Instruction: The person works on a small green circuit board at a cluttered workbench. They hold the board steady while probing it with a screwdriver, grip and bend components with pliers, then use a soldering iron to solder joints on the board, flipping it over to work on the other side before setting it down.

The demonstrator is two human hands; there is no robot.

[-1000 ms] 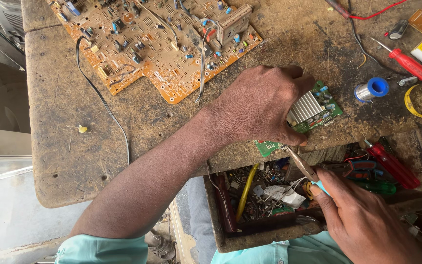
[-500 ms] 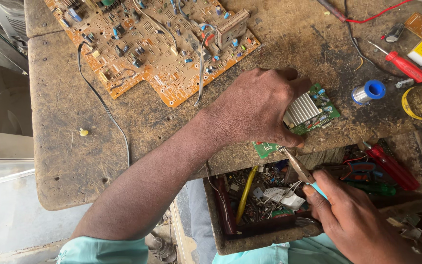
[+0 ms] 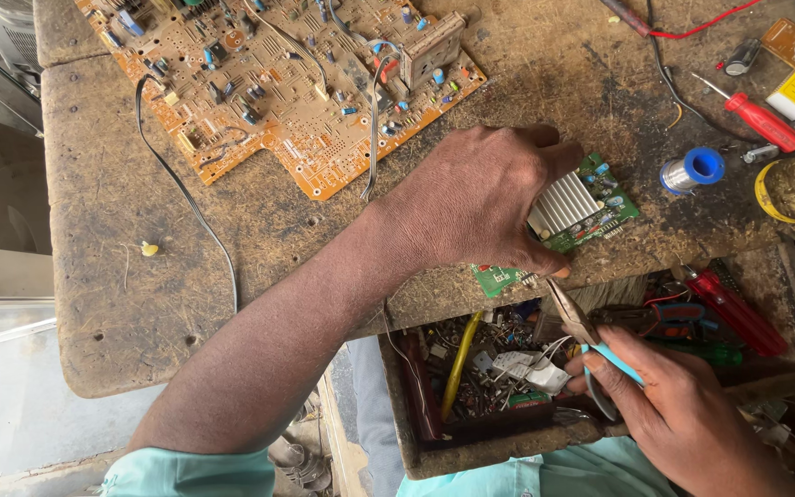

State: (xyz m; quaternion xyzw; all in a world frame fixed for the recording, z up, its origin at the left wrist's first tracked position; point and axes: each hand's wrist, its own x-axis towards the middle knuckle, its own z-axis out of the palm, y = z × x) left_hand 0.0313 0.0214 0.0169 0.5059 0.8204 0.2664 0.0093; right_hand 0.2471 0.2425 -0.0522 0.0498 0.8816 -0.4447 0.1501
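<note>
My left hand (image 3: 480,198) lies over a small green circuit board (image 3: 591,216) with a ribbed silver heatsink (image 3: 563,204), pressing it against the front edge of the worn wooden bench (image 3: 131,304). My right hand (image 3: 683,414) grips pliers (image 3: 574,317) with light-blue handles. Their metal jaws point up and touch the board's lower edge, close to my left thumb. Most of the green board is hidden under my left hand.
A large orange circuit board (image 3: 296,83) with a trailing black wire (image 3: 195,212) lies at the back. A solder spool (image 3: 692,170), red screwdriver (image 3: 761,120), yellow tin (image 3: 793,189) sit right. An open drawer (image 3: 489,442) below holds loose parts, wires and a red tool (image 3: 733,308).
The view has drifted slightly. My right hand has brought the pliers a little higher, up to the green board's lower edge. My left hand keeps its hold on the board.
</note>
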